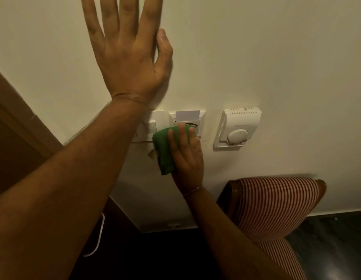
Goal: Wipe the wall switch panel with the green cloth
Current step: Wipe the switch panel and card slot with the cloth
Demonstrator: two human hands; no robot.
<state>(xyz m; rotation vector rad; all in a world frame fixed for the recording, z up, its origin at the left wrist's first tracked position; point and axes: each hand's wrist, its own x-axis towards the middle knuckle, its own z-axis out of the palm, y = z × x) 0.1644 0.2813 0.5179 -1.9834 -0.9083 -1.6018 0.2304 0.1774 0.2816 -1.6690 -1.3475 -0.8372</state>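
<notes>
Green cloth (165, 150) is pressed flat by the right hand (186, 156), fingers extended, over the switch panel's (155, 124) lower right edge; left hand (129, 55), fingers splayed open, braces on the wall (256, 47), likely for balance.

The left hand (127, 57) lies flat, fingers spread, on the wall (256, 57) above the switch panel (155, 123). The right hand (186, 156) presses a green cloth (165, 150) against the panel, left of a thermostat (237, 127).
</notes>
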